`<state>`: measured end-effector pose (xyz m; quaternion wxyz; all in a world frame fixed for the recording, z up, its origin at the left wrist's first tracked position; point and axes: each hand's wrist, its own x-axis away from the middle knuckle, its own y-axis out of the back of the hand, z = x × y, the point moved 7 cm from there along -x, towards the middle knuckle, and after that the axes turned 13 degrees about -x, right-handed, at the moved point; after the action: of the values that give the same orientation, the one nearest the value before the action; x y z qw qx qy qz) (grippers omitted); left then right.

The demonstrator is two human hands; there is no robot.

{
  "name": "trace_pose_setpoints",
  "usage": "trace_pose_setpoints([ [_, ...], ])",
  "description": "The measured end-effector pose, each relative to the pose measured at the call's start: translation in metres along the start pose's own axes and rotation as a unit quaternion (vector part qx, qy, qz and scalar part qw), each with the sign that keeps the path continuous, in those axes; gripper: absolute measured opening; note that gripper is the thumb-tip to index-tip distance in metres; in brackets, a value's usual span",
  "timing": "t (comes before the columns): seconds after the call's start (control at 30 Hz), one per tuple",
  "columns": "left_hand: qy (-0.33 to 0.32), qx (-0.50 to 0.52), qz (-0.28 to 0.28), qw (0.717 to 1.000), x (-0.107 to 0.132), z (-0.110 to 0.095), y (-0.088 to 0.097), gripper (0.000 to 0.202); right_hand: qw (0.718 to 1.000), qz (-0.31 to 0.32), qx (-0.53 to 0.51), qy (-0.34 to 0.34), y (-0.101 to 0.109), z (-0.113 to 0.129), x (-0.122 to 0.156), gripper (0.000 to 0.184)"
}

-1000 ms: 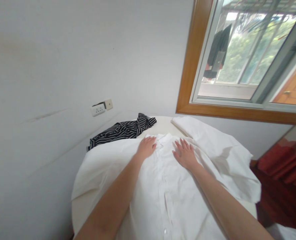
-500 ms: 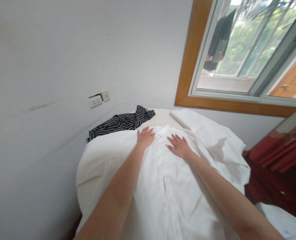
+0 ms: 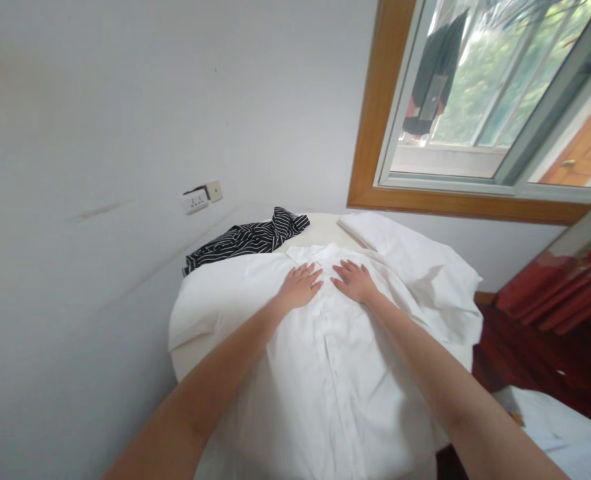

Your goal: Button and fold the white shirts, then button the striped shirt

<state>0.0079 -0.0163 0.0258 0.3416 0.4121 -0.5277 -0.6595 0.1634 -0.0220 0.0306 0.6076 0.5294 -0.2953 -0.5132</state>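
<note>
A white button-up shirt [image 3: 335, 373] lies spread front-up over a round white table [image 3: 190, 350], its collar at the far end. My left hand [image 3: 301, 287] rests flat on the chest just left of the button placket, fingers stretched out. My right hand [image 3: 355, 281] lies flat on the other side of the placket, fingers spread and pointing left. Neither hand holds anything. The two hands nearly touch below the collar.
A black-and-white striped garment [image 3: 248, 240] lies crumpled at the table's far left by the wall. Folded white cloth [image 3: 385, 240] sits at the far right under the wooden-framed window [image 3: 375, 133]. A wall socket [image 3: 195, 199] is on the left. Dark red floor [image 3: 525, 360] lies right.
Both hands have slid back from the collar toward me and closer together on the shirt's chest. The collar now shows beyond the fingers.
</note>
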Motion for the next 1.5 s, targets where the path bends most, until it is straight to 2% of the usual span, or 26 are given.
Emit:
trace_pose_setpoints([
  [0.13, 0.006, -0.014, 0.009, 1.000, 0.008, 0.001, -0.005, 0.052, 0.999, -0.012, 0.017, 0.026, 0.011, 0.017, 0.004, 0.047],
  [0.2, 0.006, -0.011, 0.015, 1.000, 0.008, 0.001, -0.005, 0.052, 0.999, -0.006, 0.016, 0.034, 0.009, 0.031, 0.010, 0.045],
  [0.33, 0.015, 0.006, 0.025, 1.000, 0.005, 0.003, -0.005, 0.053, 1.000, 0.005, -0.002, 0.008, -0.007, 0.052, 0.032, 0.060],
  [0.47, 0.023, 0.011, 0.027, 0.999, 0.003, 0.004, -0.007, 0.058, 0.999, 0.021, -0.014, 0.031, -0.015, 0.065, 0.067, 0.070],
  [0.63, 0.024, 0.011, 0.038, 0.999, 0.003, 0.004, -0.009, 0.059, 0.992, 0.046, -0.035, 0.112, 0.001, 0.081, 0.121, 0.063],
  [0.83, 0.019, 0.014, 0.043, 0.999, 0.004, 0.004, -0.008, 0.060, 0.961, 0.115, -0.105, 0.228, 0.026, 0.107, 0.178, 0.060],
  [0.93, 0.015, 0.009, 0.039, 0.999, 0.004, 0.003, -0.006, 0.059, 0.946, 0.139, -0.142, 0.257, 0.034, 0.114, 0.200, 0.059],
  [1.03, 0.016, 0.007, 0.036, 0.999, 0.005, 0.004, -0.005, 0.059, 0.939, 0.155, -0.166, 0.257, 0.043, 0.118, 0.214, 0.061],
  [1.13, 0.015, 0.009, 0.032, 0.999, 0.005, 0.004, -0.005, 0.059, 0.927, 0.208, -0.196, 0.242, 0.055, 0.122, 0.207, 0.061],
  [1.2, 0.012, 0.009, 0.027, 1.000, 0.005, 0.004, -0.006, 0.059, 0.922, 0.236, -0.211, 0.223, 0.061, 0.121, 0.183, 0.054],
  [1.23, 0.011, 0.007, 0.024, 1.000, 0.005, 0.004, -0.006, 0.060, 0.931, 0.224, -0.206, 0.201, 0.063, 0.116, 0.163, 0.051],
  [1.3, 0.009, 0.003, 0.018, 1.000, 0.005, 0.004, -0.007, 0.059, 0.961, 0.157, -0.161, 0.161, 0.061, 0.101, 0.120, 0.050],
  [1.37, 0.006, 0.000, 0.012, 1.000, 0.005, 0.004, -0.007, 0.059, 0.988, 0.080, -0.081, 0.105, 0.049, 0.076, 0.082, 0.049],
  [1.43, 0.007, 0.000, 0.008, 1.000, 0.006, 0.003, -0.006, 0.059, 0.997, 0.044, -0.016, 0.059, 0.030, 0.049, 0.059, 0.050],
  [1.5, 0.010, 0.000, 0.007, 1.000, 0.007, 0.003, -0.006, 0.059, 1.000, 0.023, 0.002, 0.012, 0.013, 0.020, 0.053, 0.051],
])
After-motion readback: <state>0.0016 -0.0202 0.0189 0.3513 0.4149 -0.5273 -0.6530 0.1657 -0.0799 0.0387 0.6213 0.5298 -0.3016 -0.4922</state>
